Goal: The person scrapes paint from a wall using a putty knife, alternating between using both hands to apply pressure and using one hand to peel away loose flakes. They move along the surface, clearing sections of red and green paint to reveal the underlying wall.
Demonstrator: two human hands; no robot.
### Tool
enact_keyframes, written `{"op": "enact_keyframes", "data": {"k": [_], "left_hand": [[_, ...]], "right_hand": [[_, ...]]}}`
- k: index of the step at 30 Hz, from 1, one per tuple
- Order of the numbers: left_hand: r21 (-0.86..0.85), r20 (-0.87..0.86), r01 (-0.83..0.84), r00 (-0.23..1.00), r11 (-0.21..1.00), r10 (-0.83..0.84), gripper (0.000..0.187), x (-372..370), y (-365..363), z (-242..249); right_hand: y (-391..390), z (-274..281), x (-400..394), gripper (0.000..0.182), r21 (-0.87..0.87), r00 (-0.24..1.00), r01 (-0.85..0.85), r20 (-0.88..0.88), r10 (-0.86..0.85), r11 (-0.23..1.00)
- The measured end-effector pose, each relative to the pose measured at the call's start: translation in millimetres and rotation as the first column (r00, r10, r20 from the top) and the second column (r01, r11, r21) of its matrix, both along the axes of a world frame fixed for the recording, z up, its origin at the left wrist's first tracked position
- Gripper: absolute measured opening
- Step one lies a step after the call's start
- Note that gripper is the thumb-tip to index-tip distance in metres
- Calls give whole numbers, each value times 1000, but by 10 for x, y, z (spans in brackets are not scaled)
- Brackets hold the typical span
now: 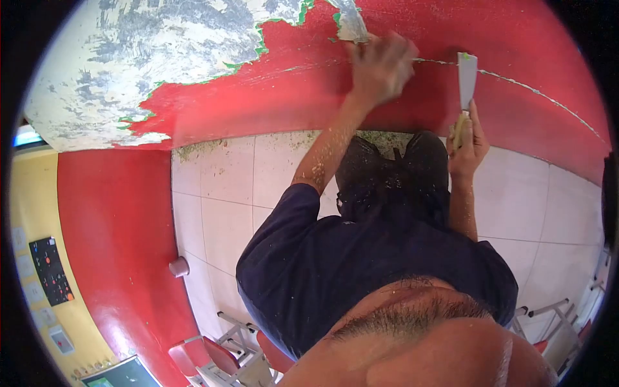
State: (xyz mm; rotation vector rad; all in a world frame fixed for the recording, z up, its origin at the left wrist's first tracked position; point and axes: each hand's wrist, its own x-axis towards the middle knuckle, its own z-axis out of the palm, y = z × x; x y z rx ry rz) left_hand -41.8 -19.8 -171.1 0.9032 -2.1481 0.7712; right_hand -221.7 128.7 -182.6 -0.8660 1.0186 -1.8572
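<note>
In the head view my right hand (pixel 469 143) is closed around the handle of a putty knife (pixel 467 80). Its broad metal blade points up, close to the red wall (pixel 290 97), with a green fleck near the tip. My left hand (pixel 385 69) is raised at the wall and smeared by motion, so its fingers and anything in them cannot be made out. Just above it is a narrow grey-white strip (pixel 351 24) in the red paint. A large bare grey-white patch (pixel 148 58) with ragged green edges spreads to the left.
A thin pale crack line (pixel 535 93) runs across the wall to the right. Paint flakes (pixel 209 149) lie on the tiled floor (pixel 225 171) along the wall's foot. A small cup-like object (pixel 179 267) stands by the left wall. Chairs (pixel 206 355) are behind me.
</note>
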Motion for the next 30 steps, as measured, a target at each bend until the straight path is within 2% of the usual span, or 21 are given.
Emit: {"op": "enact_keyframes", "data": {"k": [1,3,4,5,6,8,9,10,13,14,15,16,17,20,21,23,24,26,27,28,30], "left_hand": [[175,-17,226,974,958,-226,53,74,110,-298],[397,-490,606,775,689,-399,55,76,288,-470],[360,-816,768,534,529,-220,53,30,470,-401],[227,-973,892,223,391,56,54,-14,562,-323],[-9,-978,947,-75,320,195,57,-87,538,-211],[-40,-949,972,-109,231,295,54,-69,572,243],[-61,-929,981,-124,186,348,53,1,596,356],[-76,-951,993,-101,95,292,48,98,516,318],[102,-980,945,41,311,195,45,61,434,413],[298,-922,631,384,717,45,48,124,431,391],[205,-788,415,607,886,-102,50,226,374,384],[17,-576,204,802,979,-157,52,358,252,378],[-222,-328,24,939,975,-98,54,493,140,359],[-379,-121,-116,990,918,75,57,967,-237,258],[-248,-406,-186,911,951,72,56,946,-191,268],[-18,-839,-188,537,982,88,56,878,-192,363],[-50,-857,-254,508,966,89,59,736,-333,198],[86,-535,-276,798,957,278,61,353,59,140],[143,-210,-135,964,981,163,63,302,143,32],[251,119,-20,993,968,-11,65,256,200,-113],[105,148,68,986,992,-84,58,264,76,-501]], "right_hand": [[2,-3,63,42,11,995,-81,-65,82,997],[-6,2,207,43,39,956,-224,-188,227,974],[-60,6,296,44,23,888,-227,-404,217,974],[-136,13,406,45,10,778,-234,-597,193,972],[-203,56,532,46,-83,735,-225,-668,113,971],[-311,187,733,47,-259,627,-228,-776,-62,939],[-333,245,775,47,-243,641,-224,-766,-45,944],[-344,305,806,47,-224,654,-222,-756,-25,949],[-268,298,811,48,-126,735,-121,-678,4,985],[-221,280,771,48,-85,764,-75,-645,3,994],[-195,233,698,47,-98,789,-31,-613,-35,995],[-180,155,586,46,-117,808,12,-584,-78,993],[-145,112,480,45,-131,823,49,-557,-115,990],[25,176,180,43,-106,828,132,-535,-168,986],[88,175,107,43,-107,839,145,-514,-179,984],[99,126,20,44,-128,871,162,-447,-203,978],[83,87,9,44,-122,894,150,-406,-187,981],[47,27,-18,43,-99,932,122,-331,-148,988],[37,41,-30,43,-100,925,60,-369,-93,993],[23,80,-43,43,-101,910,-3,-413,-39,995],[-87,179,-212,43,-164,821,-160,-570,39,973]]}}
